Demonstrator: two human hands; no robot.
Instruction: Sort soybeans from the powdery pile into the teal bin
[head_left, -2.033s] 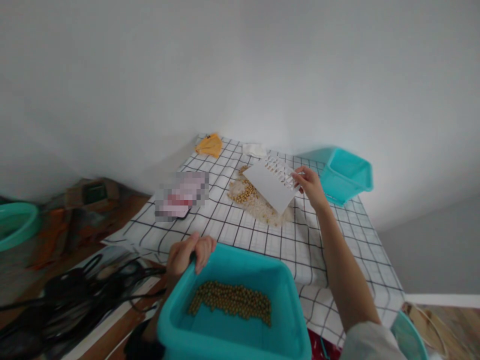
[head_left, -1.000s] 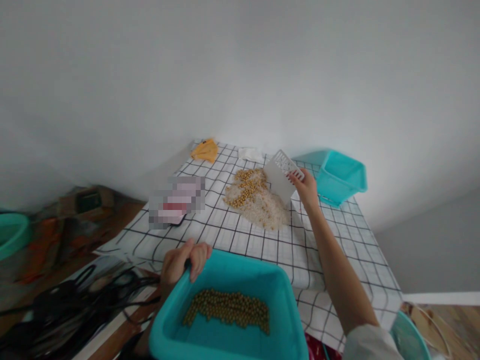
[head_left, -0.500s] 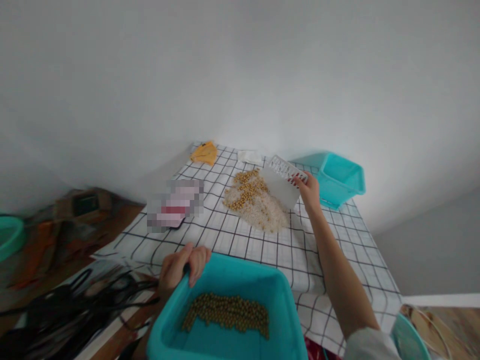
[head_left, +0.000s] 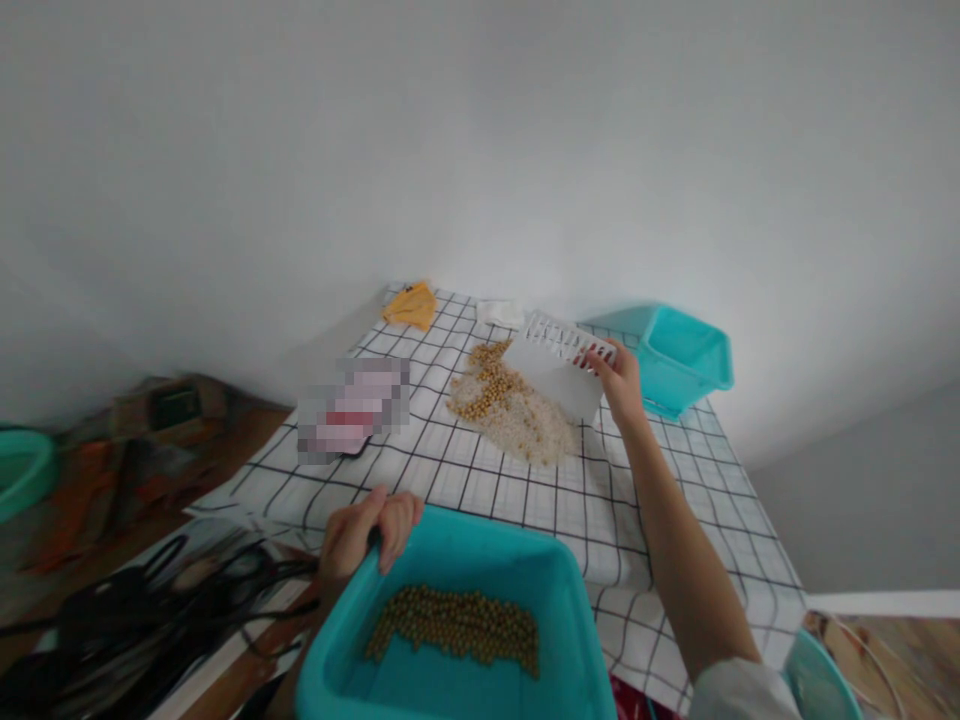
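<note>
My left hand (head_left: 371,530) is closed over the left rim of a turquoise plastic tub (head_left: 495,525) at the table's near edge, with a small dark thing showing by the fingers. Inside the tub lies a band of small round brownish-gold balls (head_left: 457,625); beans or beads, I cannot tell which. Farther out, my right hand (head_left: 616,378) pinches the right end of a white slotted plastic panel (head_left: 559,370), held tilted over the pile. That pile mixes golden balls (head_left: 487,385) with pale fine grains (head_left: 532,430) on the cloth. Part of the pile is hidden behind the panel.
A second turquoise bin (head_left: 682,355) stands at the back right by the wall. A blurred pinkish phone-like thing (head_left: 360,405), a yellow cloth (head_left: 411,306) and a white folded piece (head_left: 500,313) lie on the checked tablecloth (head_left: 450,480). Black cables (head_left: 217,590) are at lower left.
The slotted panel has swung left and flattened somewhat over the golden balls, its far end now lower. My left hand and the tub have hardly moved.
</note>
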